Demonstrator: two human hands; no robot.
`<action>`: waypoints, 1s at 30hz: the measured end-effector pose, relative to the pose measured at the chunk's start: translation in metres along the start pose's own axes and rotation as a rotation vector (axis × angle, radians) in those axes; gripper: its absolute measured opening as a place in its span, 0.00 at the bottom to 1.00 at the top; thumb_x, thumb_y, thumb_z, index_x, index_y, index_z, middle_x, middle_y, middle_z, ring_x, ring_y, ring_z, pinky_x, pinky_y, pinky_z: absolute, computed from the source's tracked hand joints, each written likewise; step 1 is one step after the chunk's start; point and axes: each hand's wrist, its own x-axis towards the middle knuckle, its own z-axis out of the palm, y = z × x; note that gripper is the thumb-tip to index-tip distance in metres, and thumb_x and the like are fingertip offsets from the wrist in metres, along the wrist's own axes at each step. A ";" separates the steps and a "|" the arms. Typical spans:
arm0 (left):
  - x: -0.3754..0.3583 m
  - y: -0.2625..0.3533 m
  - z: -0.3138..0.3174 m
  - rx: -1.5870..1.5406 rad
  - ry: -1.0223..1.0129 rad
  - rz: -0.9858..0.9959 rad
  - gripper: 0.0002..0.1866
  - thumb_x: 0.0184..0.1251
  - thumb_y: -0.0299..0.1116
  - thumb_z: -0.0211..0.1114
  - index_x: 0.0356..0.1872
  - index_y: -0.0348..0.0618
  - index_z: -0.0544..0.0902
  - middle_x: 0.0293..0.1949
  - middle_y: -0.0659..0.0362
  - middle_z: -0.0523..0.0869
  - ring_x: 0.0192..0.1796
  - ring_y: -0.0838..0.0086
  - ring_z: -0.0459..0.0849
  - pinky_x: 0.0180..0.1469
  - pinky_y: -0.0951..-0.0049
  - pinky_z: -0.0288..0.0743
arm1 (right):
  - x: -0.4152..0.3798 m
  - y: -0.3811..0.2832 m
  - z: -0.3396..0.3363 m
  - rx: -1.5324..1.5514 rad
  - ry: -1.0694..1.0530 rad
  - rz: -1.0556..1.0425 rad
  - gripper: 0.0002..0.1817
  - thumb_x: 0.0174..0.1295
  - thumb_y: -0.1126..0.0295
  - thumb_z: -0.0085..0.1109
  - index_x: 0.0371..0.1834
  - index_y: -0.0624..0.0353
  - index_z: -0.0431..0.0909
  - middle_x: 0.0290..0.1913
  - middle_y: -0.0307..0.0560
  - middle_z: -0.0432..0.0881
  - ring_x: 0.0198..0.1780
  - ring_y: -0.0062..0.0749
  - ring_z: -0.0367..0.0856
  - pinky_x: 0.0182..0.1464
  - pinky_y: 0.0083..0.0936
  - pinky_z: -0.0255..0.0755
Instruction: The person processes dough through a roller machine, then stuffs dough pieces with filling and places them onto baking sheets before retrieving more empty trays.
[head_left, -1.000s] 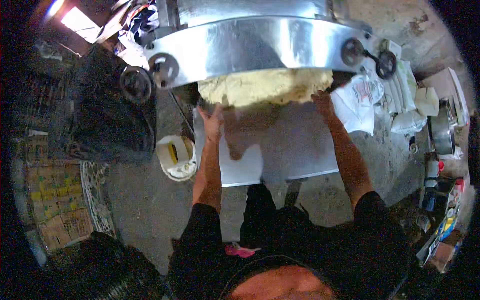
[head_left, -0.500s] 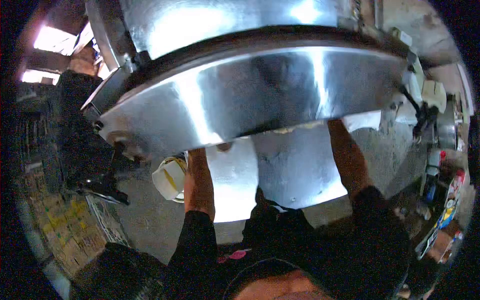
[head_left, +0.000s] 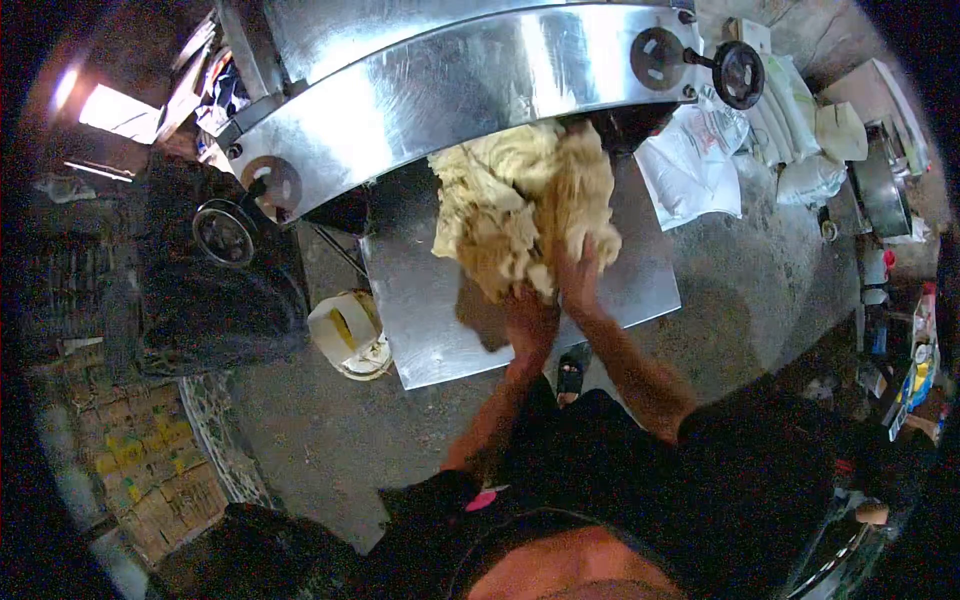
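A big, ragged mass of cream-coloured dough [head_left: 520, 190] hangs out from under the steel front of a machine, over a flat metal tray [head_left: 430, 330]. At the near lower edge of the dough, my left hand [head_left: 532, 318] presses into it, its fingertips partly hidden and blurred. My right hand [head_left: 580, 275] lies against the dough's right side, fingers up along it. Between them the two hands hold the dough's near end. Above stands the curved-looking steel panel [head_left: 450, 85] of the machine.
Black handwheels sit at the panel's left [head_left: 225, 232] and right ends. A white bucket [head_left: 345, 330] stands on the floor left of the tray. White sacks [head_left: 690, 165] lie to the right. Flattened cardboard [head_left: 150, 460] is at the lower left.
My hands, earlier apart and hidden under the steel panel, are now close together in front of it on the dough. The dough has come into view, and my view has moved back.
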 end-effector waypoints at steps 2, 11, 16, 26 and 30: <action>-0.040 -0.006 0.034 -0.437 0.164 0.034 0.41 0.51 0.39 0.67 0.64 0.32 0.59 0.62 0.34 0.62 0.58 0.34 0.64 0.59 0.47 0.64 | -0.045 0.020 -0.011 -0.320 -0.079 -0.020 0.27 0.67 0.58 0.48 0.63 0.60 0.55 0.57 0.50 0.69 0.51 0.43 0.73 0.51 0.38 0.71; 0.010 -0.142 -0.110 -1.003 -0.068 -0.369 0.21 0.66 0.44 0.57 0.49 0.35 0.79 0.44 0.53 0.84 0.43 0.69 0.82 0.45 0.71 0.74 | 0.062 -0.088 -0.144 -1.100 -0.558 -0.040 0.11 0.59 0.63 0.53 0.33 0.59 0.79 0.31 0.44 0.82 0.28 0.33 0.79 0.34 0.32 0.74; 0.100 -0.174 -0.056 -1.403 -0.152 -0.882 0.26 0.66 0.48 0.57 0.57 0.37 0.74 0.52 0.55 0.79 0.51 0.70 0.77 0.52 0.75 0.70 | 0.220 -0.016 -0.123 -0.421 -0.249 -0.140 0.19 0.64 0.58 0.50 0.50 0.61 0.74 0.38 0.43 0.81 0.36 0.28 0.78 0.37 0.27 0.73; 0.102 -0.118 -0.006 -1.516 -0.248 -0.472 0.29 0.65 0.51 0.53 0.62 0.45 0.68 0.60 0.53 0.71 0.63 0.62 0.67 0.65 0.58 0.59 | 0.138 0.039 -0.079 0.495 -0.589 0.511 0.22 0.65 0.61 0.49 0.58 0.62 0.68 0.50 0.46 0.77 0.48 0.30 0.77 0.48 0.29 0.73; 0.046 -0.098 -0.032 -1.981 -0.239 -0.864 0.27 0.62 0.43 0.58 0.60 0.42 0.68 0.55 0.52 0.75 0.56 0.62 0.75 0.56 0.61 0.73 | 0.069 0.021 -0.107 0.745 -0.594 0.564 0.23 0.65 0.62 0.49 0.61 0.63 0.66 0.55 0.48 0.75 0.52 0.32 0.76 0.52 0.30 0.73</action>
